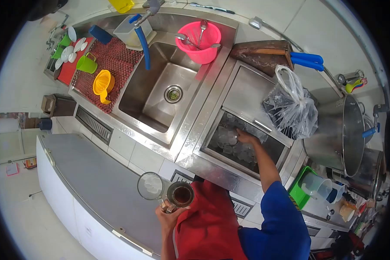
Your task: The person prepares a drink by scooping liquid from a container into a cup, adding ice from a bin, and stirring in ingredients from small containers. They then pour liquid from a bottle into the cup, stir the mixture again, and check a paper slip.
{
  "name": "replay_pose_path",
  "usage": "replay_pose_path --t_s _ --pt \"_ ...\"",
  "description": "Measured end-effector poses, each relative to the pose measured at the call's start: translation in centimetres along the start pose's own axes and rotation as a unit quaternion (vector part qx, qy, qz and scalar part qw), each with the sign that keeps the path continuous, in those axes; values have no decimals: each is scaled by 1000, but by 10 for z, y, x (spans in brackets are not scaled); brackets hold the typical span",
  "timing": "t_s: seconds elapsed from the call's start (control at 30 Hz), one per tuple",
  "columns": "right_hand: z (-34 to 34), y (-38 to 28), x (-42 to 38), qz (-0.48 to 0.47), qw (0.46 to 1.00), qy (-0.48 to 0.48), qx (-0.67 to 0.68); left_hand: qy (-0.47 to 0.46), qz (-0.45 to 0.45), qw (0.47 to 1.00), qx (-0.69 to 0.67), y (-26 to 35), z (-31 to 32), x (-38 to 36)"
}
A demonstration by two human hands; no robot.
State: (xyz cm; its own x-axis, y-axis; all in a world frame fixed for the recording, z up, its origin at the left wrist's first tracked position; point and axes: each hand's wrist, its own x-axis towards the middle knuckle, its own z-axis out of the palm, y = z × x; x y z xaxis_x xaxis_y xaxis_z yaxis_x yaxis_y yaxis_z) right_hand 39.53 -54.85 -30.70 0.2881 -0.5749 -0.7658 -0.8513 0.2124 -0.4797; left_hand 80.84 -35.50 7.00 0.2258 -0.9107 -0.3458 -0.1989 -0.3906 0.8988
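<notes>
My left hand (170,211) is closed round the handles of two glass mugs. One glass mug (180,194) contains dark brown liquid; beside it, the other glass mug (150,186) has something pale, like ice, in it. To the right, my right hand (247,137) reaches down into the opening of a steel ice bin (212,152). Its fingers are bent round a piece of ice among the ice cubes (229,145), and some fingertips are hidden. The bin's steel lid (245,93) is slid back, leaving the front part uncovered.
A steel sink (158,97) lies left of the bin, with a pink basket (202,54) of spoons behind it. A tied plastic bag (297,110) rests on the lid near a knife block (262,55). Right stands a large steel pot (329,134); a grey counter (95,186) is at left.
</notes>
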Motion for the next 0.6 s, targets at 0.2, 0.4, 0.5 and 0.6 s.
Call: replay_pose_path --t_s 0.2,0.4,0.5,0.6 --pt "-31 -27 -74 -58 992 29 104 -15 11 1000 19 2 8 11" --pt "-28 -47 -134 -78 972 83 206 -47 17 998 24 16 27 28" --pt "-56 -78 -194 -109 965 150 187 -81 -8 994 75 46 39 40" --pt "-119 -154 -297 -47 952 131 271 -118 38 988 95 59 53 50"
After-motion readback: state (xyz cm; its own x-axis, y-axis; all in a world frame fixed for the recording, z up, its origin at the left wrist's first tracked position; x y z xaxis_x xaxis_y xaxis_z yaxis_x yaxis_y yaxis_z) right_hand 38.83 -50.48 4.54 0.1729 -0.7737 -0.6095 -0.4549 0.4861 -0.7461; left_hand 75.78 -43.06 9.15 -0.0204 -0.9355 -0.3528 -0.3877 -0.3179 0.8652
